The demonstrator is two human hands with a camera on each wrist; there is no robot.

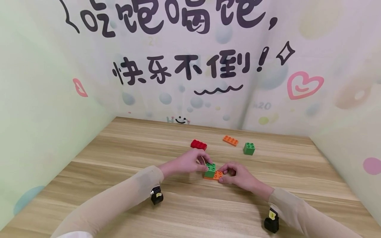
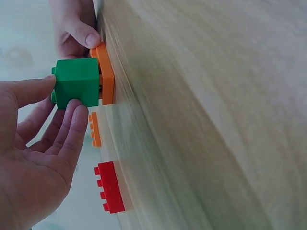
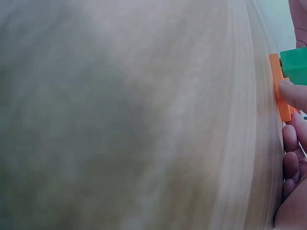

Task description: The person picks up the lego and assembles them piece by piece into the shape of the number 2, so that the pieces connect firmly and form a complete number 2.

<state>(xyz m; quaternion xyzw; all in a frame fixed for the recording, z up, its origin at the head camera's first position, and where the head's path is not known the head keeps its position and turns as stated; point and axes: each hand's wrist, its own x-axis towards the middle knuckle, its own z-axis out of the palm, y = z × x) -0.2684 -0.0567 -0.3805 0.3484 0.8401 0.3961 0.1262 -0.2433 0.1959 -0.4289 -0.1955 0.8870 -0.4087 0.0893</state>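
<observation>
Between its thumb and fingers, my left hand (image 1: 190,161) holds a green toy building block (image 1: 210,173) over one end of a flat orange building brick (image 1: 218,176). A narrow gap with orange studs shows between the green block (image 2: 76,81) and the orange brick (image 2: 108,79) in the left wrist view. At the other end, my right hand (image 1: 239,176) pinches the orange brick, which lies on the table. From the right wrist view, the right thumb (image 3: 293,93) presses the side of the orange brick (image 3: 279,91).
Behind the hands on the wooden table (image 1: 190,211) lie a red brick (image 1: 198,144) and a second flat orange brick (image 1: 230,140). Another green block (image 1: 249,148) stands to their right. A printed cloth (image 1: 178,105) hangs behind the table.
</observation>
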